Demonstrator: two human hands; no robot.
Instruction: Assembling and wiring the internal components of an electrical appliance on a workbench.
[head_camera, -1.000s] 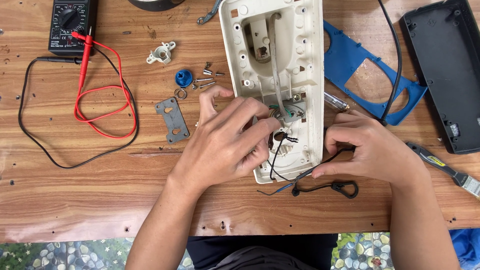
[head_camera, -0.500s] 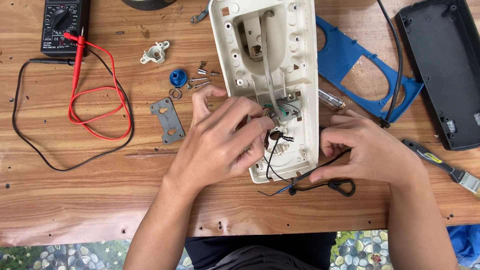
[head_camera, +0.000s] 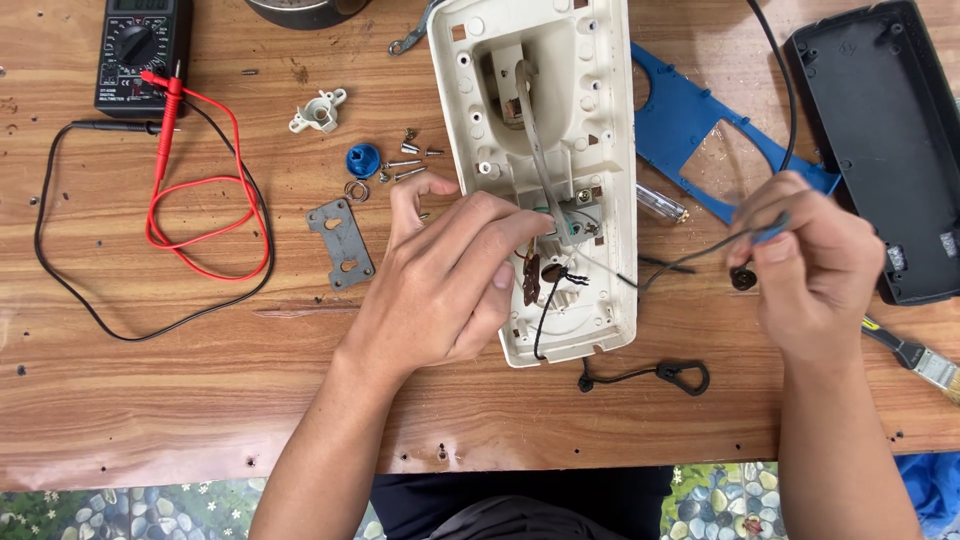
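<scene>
left hand (head_camera: 450, 285) pinching wiring inside the cream housing (head_camera: 545, 170), steadying it mid-table near the far edge; right hand (head_camera: 810, 265) closed on a thin black wire (head_camera: 690, 262), drawn taut rightward, clear of the shell.

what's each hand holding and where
Right hand pinches a black wire near its end. Left hand fingertips grip a small part inside the white casing; unclear which.

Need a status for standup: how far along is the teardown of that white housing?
Done: white housing lies open, screws, grey plate and blue panel set aside. In hand: left hand at the inner wiring, right hand pinching a black wire. Left: wiring and metal strip remain inside.
</scene>
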